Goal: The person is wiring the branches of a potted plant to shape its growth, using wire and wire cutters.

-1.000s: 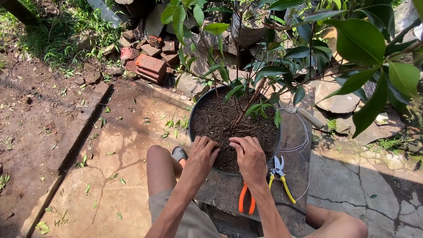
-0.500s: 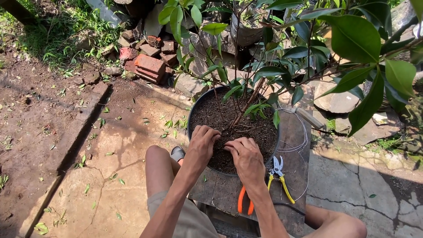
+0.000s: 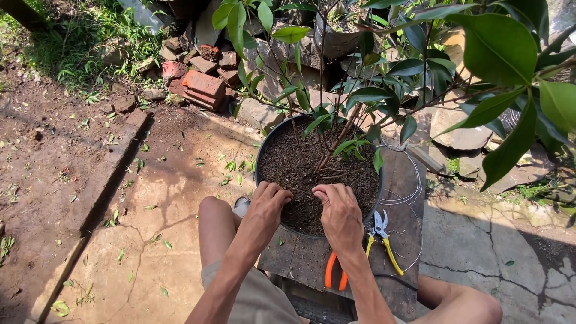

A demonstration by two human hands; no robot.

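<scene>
My left hand (image 3: 268, 207) and right hand (image 3: 338, 211) curled, fingers pressing soil (image 3: 300, 165), round black pot (image 3: 262, 157) upright on wooden board (image 3: 402, 240), stem (image 3: 337, 139) leaning up-right, pliers (image 3: 333, 277) beside pot.

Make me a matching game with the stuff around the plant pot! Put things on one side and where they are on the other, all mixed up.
Things:
1. Bricks
2. Yellow snips
3. Orange pliers
4. Both hands (left hand, right hand)

Places:
A. On the soil in the black pot
B. On the board, under the right wrist
C. Piled on the ground beyond the pot, to the left
D. On the board beside the wire, right of the right hand

Pairs: 1-C, 2-D, 3-B, 4-A
</scene>
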